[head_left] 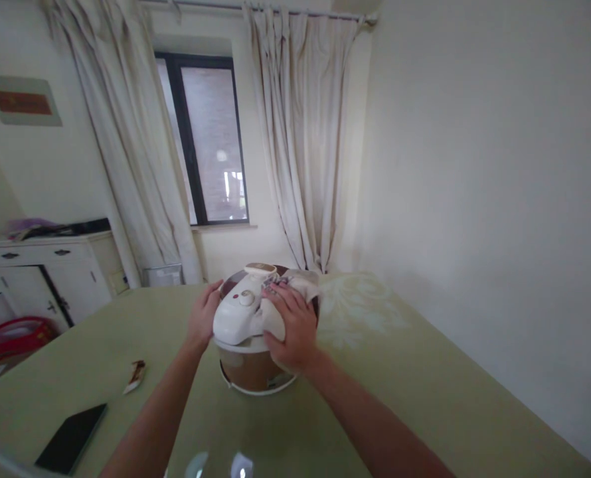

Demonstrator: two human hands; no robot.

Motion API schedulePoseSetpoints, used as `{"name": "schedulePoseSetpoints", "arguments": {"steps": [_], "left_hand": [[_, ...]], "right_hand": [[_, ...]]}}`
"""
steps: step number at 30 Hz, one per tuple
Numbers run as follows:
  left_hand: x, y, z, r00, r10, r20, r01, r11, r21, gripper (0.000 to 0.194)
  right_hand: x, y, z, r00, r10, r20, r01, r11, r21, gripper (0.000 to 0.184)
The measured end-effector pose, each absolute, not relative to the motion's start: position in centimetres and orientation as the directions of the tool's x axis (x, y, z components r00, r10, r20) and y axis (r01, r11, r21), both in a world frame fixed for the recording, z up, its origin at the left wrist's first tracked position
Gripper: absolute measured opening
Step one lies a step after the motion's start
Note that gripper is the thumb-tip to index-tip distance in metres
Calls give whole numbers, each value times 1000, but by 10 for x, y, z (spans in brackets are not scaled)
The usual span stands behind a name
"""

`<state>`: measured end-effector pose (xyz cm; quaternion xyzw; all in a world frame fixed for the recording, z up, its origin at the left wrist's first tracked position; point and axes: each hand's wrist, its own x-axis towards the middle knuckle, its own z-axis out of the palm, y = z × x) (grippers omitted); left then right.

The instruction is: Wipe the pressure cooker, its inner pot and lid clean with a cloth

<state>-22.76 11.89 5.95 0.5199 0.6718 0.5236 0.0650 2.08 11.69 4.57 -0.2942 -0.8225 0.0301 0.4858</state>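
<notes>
A round electric cooker [233,315] with a white lid and a brown body stands upright on the table. Its lid carries a knob, a small red dot and a raised handle. My left hand [204,315] is closed against the cooker's left side, its fingertips partly hidden behind the edge. Over the right part of the lid, my right hand [293,325] presses a light patterned cloth [303,284] with bent fingers. The cloth lies partly under the palm and spreads past the fingers toward the back.
The greenish table [176,372] holds a dark phone-like slab [71,438] and a small wrapper [135,377] at left. A white cabinet [71,272] and a red basket [16,338] stand beyond its left edge. A wall [495,199] runs along the right.
</notes>
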Motion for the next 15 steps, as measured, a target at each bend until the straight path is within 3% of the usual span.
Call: {"name": "schedulePoseSetpoints", "arguments": {"steps": [3, 6, 8, 10, 12, 15], "left_hand": [[-193, 114, 57, -479, 729, 489, 707, -10, 707, 67], [-163, 109, 53, -488, 665, 565, 796, 74, 601, 64], [-156, 108, 51, -471, 655, 591, 817, 73, 571, 60], [-159, 107, 49, -436, 671, 599, 823, 29, 567, 56], [-166, 106, 47, -404, 695, 595, 813, -25, 582, 54], [-166, 94, 34, -406, 698, 590, 759, -103, 643, 57]], "right_hand": [[42, 172, 75, -262, 664, 701, 439, 729, -526, 53], [52, 197, 79, -142, 758, 637, 431, 626, -650, 45], [47, 183, 65, -96, 708, 699, 424, 665, -615, 46], [35, 153, 43, -49, 572, 819, 409, 759, -506, 50], [23, 120, 21, -79, 461, 884, 406, 825, -394, 58], [10, 84, 7, -190, 428, 884, 418, 850, -321, 66]]}}
